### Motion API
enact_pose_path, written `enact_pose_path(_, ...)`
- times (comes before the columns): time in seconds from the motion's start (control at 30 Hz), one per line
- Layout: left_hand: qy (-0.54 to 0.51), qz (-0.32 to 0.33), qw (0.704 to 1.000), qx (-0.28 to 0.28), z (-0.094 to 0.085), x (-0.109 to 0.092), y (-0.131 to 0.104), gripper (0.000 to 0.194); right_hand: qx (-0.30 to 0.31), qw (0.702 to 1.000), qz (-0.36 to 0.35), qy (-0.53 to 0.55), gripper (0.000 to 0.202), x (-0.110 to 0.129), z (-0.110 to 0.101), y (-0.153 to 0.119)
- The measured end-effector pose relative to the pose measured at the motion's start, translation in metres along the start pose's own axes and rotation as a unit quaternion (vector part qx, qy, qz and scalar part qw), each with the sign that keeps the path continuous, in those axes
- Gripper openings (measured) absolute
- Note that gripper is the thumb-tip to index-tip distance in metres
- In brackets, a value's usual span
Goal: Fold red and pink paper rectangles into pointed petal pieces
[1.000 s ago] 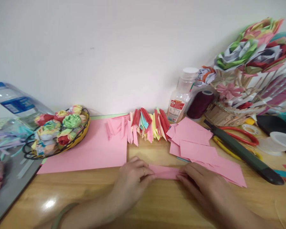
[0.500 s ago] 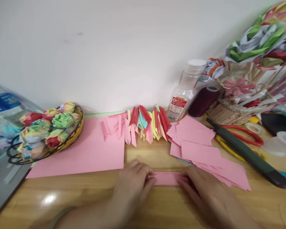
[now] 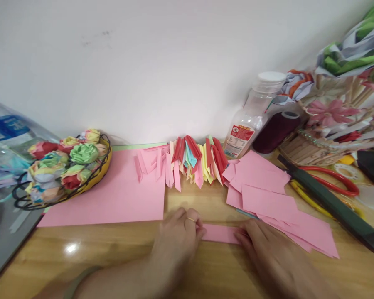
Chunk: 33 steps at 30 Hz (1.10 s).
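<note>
A narrow folded strip of pink paper lies on the wooden table between my two hands. My left hand, with a ring on one finger, pinches the strip's left end. The right end is held between the fingertips of my right hand. Just beyond my right hand are loose pink paper rectangles in an overlapping pile. Straight ahead, several folded paper pieces in red, yellow, blue and pink stand bunched in a row.
Large pink sheets lie at left, under a basket of paper flowers. A plastic bottle, a dark thread spool and a wooden flower holder stand at back right. Red-handled scissors and a dark green-handled tool lie at right.
The strip looked to have an open fold along its length; now its top lies flatter and narrower. Both hands keep hold of its ends. The camera view has shifted slightly.
</note>
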<state>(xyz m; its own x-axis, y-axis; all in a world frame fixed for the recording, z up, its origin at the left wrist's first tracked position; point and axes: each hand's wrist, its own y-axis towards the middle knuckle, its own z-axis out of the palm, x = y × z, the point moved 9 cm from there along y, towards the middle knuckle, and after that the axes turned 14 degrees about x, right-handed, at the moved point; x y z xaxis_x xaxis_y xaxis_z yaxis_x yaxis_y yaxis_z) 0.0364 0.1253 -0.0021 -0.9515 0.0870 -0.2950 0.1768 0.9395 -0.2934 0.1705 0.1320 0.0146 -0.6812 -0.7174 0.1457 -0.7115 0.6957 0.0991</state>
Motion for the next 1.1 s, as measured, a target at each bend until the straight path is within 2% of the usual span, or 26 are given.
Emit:
enact_pose_path(0.17,0.012,-0.008,1.000,-0.003,0.000,0.000,0.001,0.007,0.022,1.000,-0.006,0.005,0.023,0.001,0.002,0.002)
enact_pose_path(0.37,0.006,-0.023,0.999,0.026,0.002,0.000,0.003,0.004,0.007,1.000,0.008,0.012,0.026,0.003,-0.001,0.003)
enact_pose_path(0.67,-0.012,-0.002,0.999,0.034,0.002,-0.004,0.003,0.011,0.052,0.997,0.045,0.017,0.024,-0.004,0.013,-0.001)
enact_pose_path(0.9,0.001,0.006,0.999,0.037,0.001,-0.004,0.004,0.011,0.051,0.999,0.016,0.005,0.019,-0.003,0.011,0.001)
enact_pose_path(1.03,0.037,0.007,0.998,0.051,0.002,-0.001,0.005,0.014,0.030,0.998,0.040,-0.028,0.024,-0.006,0.005,0.002)
enact_pose_path(1.1,0.062,0.004,0.996,0.059,0.003,0.001,0.005,0.014,0.040,0.998,0.035,-0.032,0.023,-0.004,0.004,0.003)
